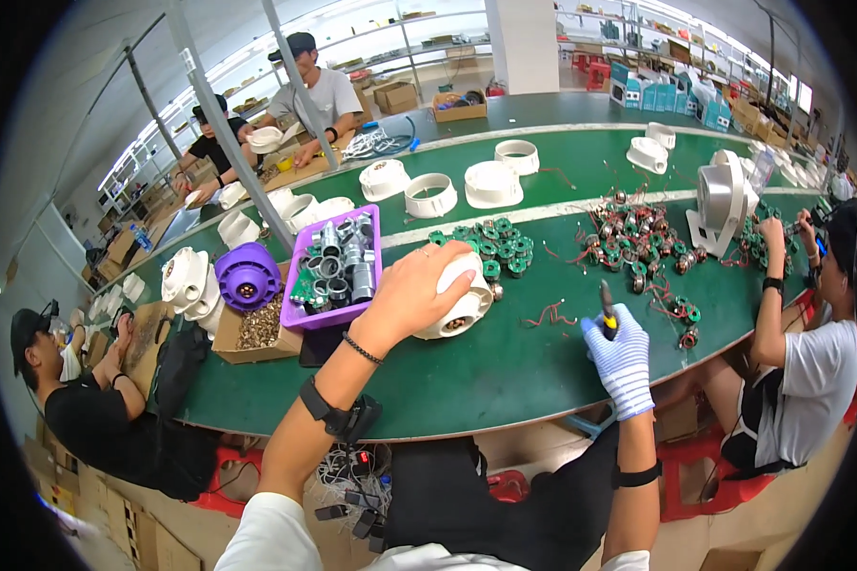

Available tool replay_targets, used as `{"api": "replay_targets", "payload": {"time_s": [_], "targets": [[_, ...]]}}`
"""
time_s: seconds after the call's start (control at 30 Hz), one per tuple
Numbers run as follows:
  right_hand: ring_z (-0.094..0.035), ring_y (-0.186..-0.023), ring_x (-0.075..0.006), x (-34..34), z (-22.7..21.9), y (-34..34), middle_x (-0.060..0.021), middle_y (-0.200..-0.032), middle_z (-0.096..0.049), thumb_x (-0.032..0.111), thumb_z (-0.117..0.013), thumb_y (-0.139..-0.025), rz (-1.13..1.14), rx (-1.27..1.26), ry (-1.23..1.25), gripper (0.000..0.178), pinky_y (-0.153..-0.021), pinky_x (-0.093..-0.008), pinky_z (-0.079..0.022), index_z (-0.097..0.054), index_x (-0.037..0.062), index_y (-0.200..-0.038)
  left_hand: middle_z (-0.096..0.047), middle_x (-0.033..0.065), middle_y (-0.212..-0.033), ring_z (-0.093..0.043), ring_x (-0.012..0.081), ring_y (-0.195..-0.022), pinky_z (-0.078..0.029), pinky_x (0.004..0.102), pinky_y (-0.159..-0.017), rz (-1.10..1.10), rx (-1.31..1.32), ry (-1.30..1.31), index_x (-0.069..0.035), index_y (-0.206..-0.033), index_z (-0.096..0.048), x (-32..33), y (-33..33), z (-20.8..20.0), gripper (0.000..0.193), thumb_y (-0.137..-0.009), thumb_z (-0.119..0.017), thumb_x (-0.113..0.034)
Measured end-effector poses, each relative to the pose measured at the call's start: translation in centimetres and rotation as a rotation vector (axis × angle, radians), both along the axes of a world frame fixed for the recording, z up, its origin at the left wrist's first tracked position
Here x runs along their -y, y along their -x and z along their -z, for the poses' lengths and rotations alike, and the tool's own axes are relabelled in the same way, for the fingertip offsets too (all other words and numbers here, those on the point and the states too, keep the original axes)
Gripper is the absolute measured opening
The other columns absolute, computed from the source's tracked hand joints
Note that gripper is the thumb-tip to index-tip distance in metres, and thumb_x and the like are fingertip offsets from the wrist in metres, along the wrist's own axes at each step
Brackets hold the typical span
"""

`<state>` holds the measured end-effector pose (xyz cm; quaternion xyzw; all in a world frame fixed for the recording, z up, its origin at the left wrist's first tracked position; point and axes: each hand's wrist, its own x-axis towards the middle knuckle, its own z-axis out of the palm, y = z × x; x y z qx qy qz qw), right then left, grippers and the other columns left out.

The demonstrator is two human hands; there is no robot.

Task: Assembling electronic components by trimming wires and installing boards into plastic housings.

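Black tool [607,301] points lengthwise forward from right hand [621,360].

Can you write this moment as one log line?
left hand: holding white housing | right hand: gloved, holding tool | nearby: purple bin, wired parts, green table

White rounded plastic housing [478,302] on the green worktop [467,385], top partly covered, opening on near side. Yellow-and-black hand tool [607,306] well apart, to its right, dark tip pointing away from the near edge.
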<state>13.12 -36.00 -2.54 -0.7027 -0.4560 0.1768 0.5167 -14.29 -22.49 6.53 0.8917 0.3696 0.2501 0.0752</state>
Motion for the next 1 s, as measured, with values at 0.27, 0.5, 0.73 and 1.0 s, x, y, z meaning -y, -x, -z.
{"api": "replay_targets", "payload": {"time_s": [0.27,0.5,0.73,1.0], "targets": [[-0.058,-0.064,-0.0115,2.4,1.0,7.1,-0.0054,-0.074,-0.062,0.017,-0.058,-0.099,-0.440,-0.316,0.073,0.017,-0.061,-0.0322,-0.050,-0.060,0.0006,-0.097,-0.064,0.0142,-0.094,-0.067,0.0365,-0.090,-0.053,0.0478,-0.074,-0.017,-0.038,-0.165,-0.017,-0.124,-0.059,-0.8,-0.5,1.4,0.046,-0.092,-0.062,-0.051],[-0.069,-0.071,-0.0178,-0.5,-1.4,9.9,-0.0087,-0.087,-0.069,0.019,-0.057,-0.100,-0.756,-0.723,0.504,0.024,-0.067,-0.0325,-0.059,-0.062,0.0003,-0.114,-0.061,0.0125,-0.096,-0.065,0.0338,-0.091,-0.053,0.0448,-0.070,-0.027,-0.079,-0.264,-0.016,-0.127,-0.060,-0.5,-0.2,2.1,0.049,-0.092,-0.063,-0.049],[-0.069,-0.070,-0.0182,-2.7,-2.5,10.4,-0.0073,-0.086,-0.069,0.022,-0.057,-0.100,-0.762,-0.732,0.660,0.026,-0.066,-0.0308,-0.059,-0.063,0.0022,-0.115,-0.061,0.0128,-0.096,-0.064,0.0332,-0.090,-0.053,0.0443,-0.069,-0.049,-0.104,-0.271,-0.015,-0.126,-0.061,-0.4,-0.1,1.8,0.048,-0.092,-0.064,-0.049],[-0.067,-0.066,-0.0236,-3.8,-2.3,10.2,-0.0137,-0.084,-0.069,0.022,-0.054,-0.099,-0.824,-0.182,0.564,0.024,-0.061,-0.0388,-0.056,-0.061,-0.0011,-0.099,-0.061,0.0120,-0.095,-0.064,0.0314,-0.089,-0.052,0.0422,-0.066,-0.057,-0.094,-0.284,-0.017,-0.125,-0.062,-0.2,-0.5,1.8,0.050,-0.091,-0.064,-0.053]]}}
